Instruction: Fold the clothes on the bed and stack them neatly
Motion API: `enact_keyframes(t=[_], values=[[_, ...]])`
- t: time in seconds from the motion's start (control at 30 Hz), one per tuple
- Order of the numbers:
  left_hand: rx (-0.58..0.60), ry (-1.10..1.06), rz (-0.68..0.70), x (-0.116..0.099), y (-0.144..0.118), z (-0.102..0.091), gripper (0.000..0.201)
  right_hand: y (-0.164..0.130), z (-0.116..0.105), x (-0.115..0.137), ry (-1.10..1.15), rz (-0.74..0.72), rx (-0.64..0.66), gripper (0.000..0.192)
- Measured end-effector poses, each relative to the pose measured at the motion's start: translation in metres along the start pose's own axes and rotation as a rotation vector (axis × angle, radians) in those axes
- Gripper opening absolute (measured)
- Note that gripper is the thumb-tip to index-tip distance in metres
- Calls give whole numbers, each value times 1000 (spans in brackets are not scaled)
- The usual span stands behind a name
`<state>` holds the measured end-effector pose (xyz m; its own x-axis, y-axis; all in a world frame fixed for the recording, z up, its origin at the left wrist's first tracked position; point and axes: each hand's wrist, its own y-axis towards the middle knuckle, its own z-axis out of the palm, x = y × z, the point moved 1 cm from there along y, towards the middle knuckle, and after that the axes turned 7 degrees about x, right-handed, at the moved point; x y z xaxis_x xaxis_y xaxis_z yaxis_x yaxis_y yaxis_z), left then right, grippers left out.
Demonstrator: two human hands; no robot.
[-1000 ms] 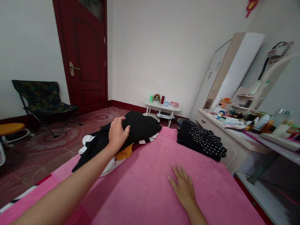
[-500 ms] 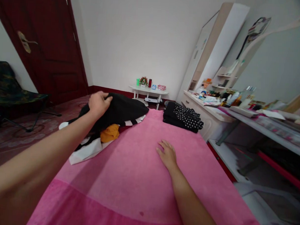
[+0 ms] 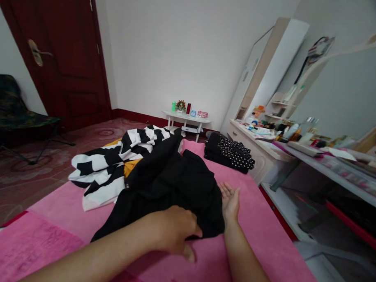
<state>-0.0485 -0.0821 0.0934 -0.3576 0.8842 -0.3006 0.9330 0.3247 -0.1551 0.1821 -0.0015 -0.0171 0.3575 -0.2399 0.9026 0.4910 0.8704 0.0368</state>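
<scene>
Since the earlier frame, the black garment point(image 3: 174, 185) has come off the far pile to mid-bed. Left hand point(image 3: 172, 231) grips its near hem; right hand point(image 3: 230, 202) lies open, palm up, touching its right edge. Judged step: laying out. Next: spread flat; open pink bed point(image 3: 259, 225) to the right, striped cloth point(image 3: 113, 163) crowds the left.

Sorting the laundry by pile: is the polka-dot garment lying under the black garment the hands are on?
No, the polka-dot garment lies apart at the far right of the pink bed, beyond the black garment.
</scene>
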Motion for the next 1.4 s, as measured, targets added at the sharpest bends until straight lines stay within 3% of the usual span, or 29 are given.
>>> enact_keyframes(t=[0.1, 0.2, 0.3, 0.4, 0.47, 0.53, 0.67, 0.7, 0.8, 0.9, 0.93, 1.0, 1.1, 1.17, 1.27, 1.4], values=[[-321, -53, -153, 32, -4, -16, 33, 1, 2, -1, -24, -13, 23, 65], [-596, 25, -468, 82, -9, -16, 39, -6, 7, 2, -214, -131, 70, 60], [-565, -16, -685, 130, -14, 11, 61, -17, 14, 10, -515, -355, 246, 47], [-488, -104, -700, 156, -17, 38, 66, -31, 28, 17, -879, -497, 531, 41], [-490, -115, -688, 161, -18, 46, 69, -42, 40, 19, -1148, -530, 664, 54], [-494, -109, -680, 159, -18, 47, 76, -53, 50, 20, -1368, -549, 714, 60], [-456, -108, -657, 154, -19, 44, 94, -59, 59, 36, -1537, -550, 682, 11], [-435, -111, -654, 154, -20, 43, 97, -54, 56, 45, -1506, -538, 657, 11], [-351, -126, -654, 154, -25, 38, 98, -25, 28, 77, -1202, -479, 433, 24], [-259, -128, -639, 156, -29, 28, 90, 11, -24, 103, -855, -409, 18, 29], [-239, -122, -630, 157, -30, 25, 86, 19, -43, 106, -839, -384, -58, 30], [-233, -102, -618, 159, -30, 21, 76, 27, -75, 106, -1021, -336, -8, 30], [-310, -67, -619, 162, -27, 22, 59, 18, -97, 97, -1498, -213, 306, 28], [-374, -86, -617, 165, -27, 26, 50, 2, -90, 95, -1675, -247, 315, 20], [-433, -243, -550, 172, -31, 26, 42, -23, -55, 102, -1659, -449, 254, 27], [-507, -428, -546, 175, -37, 14, 45, -44, -5, 103, -1466, -551, 468, 27]])
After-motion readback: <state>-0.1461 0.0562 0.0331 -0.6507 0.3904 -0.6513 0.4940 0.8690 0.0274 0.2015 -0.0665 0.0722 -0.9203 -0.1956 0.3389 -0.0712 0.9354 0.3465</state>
